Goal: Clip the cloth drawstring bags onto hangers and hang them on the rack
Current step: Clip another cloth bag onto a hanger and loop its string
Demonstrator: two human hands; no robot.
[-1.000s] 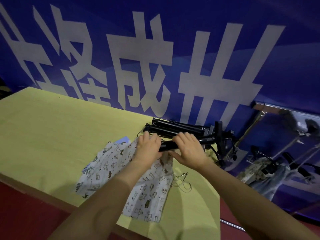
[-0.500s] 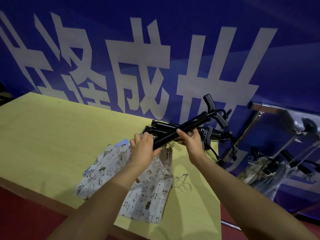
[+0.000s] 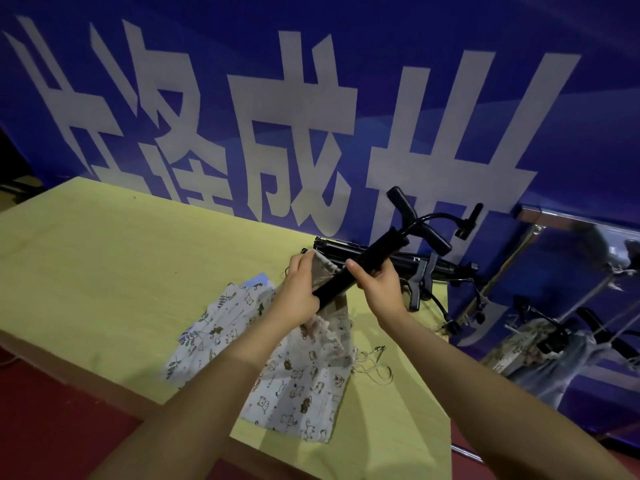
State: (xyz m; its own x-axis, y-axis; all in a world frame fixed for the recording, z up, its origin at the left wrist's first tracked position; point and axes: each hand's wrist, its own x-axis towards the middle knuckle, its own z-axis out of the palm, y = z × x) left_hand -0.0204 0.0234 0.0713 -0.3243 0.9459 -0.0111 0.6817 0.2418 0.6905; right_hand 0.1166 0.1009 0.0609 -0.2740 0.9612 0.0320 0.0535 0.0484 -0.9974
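Note:
A black clip hanger (image 3: pixel 381 251) is tilted up to the right above the yellow table (image 3: pixel 104 271). My right hand (image 3: pixel 377 282) grips its bar near the middle. My left hand (image 3: pixel 299 289) holds the lower left end of the bar together with the top of a printed cloth drawstring bag (image 3: pixel 329 327), which hangs partly lifted below it. More printed bags (image 3: pixel 225 323) lie flat on the table under my left arm. A pile of black hangers (image 3: pixel 408 261) lies at the table's back edge. The rack (image 3: pixel 540 220) stands at the right.
A blue banner with large white characters (image 3: pixel 311 133) fills the wall behind the table. Bags on hangers (image 3: pixel 540 341) hang from the rack at the right. Loose drawstring cord (image 3: pixel 374 362) lies on the table by the bags. Dark red floor (image 3: pixel 52 427) lies below the table's front edge.
The hanger has come off the pile and its right end has swung upward. Both hands rose with it, and the top of one bag has lifted off the table.

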